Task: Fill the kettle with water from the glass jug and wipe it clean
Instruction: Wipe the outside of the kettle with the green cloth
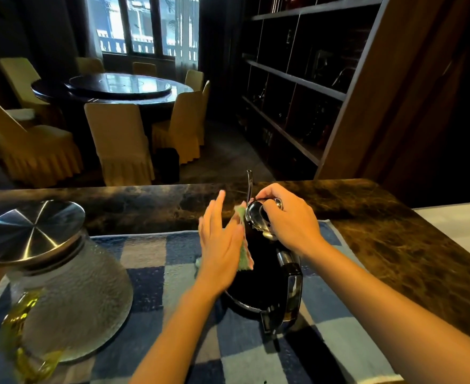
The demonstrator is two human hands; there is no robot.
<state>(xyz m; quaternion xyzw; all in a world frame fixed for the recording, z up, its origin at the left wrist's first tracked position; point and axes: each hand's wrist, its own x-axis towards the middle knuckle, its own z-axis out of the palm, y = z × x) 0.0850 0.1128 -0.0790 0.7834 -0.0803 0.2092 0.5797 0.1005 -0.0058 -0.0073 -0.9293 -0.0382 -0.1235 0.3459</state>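
A black kettle [267, 278] with a shiny lid and a black handle stands on a blue checked towel [150, 275]. My right hand [289, 217] grips the chrome lid on top of the kettle. My left hand [222, 245] has straight fingers and presses a green and pink cloth [244, 250] flat against the kettle's left side. To the left stands the glass jug [70, 295], with a steel lid [31, 231] and a yellow-green handle, apart from both hands.
The towel lies on a dark marble counter [380, 245], whose far edge runs behind the kettle. Beyond it are a round dining table [112, 87] with covered chairs and a tall dark shelf unit [297, 79] at the right.
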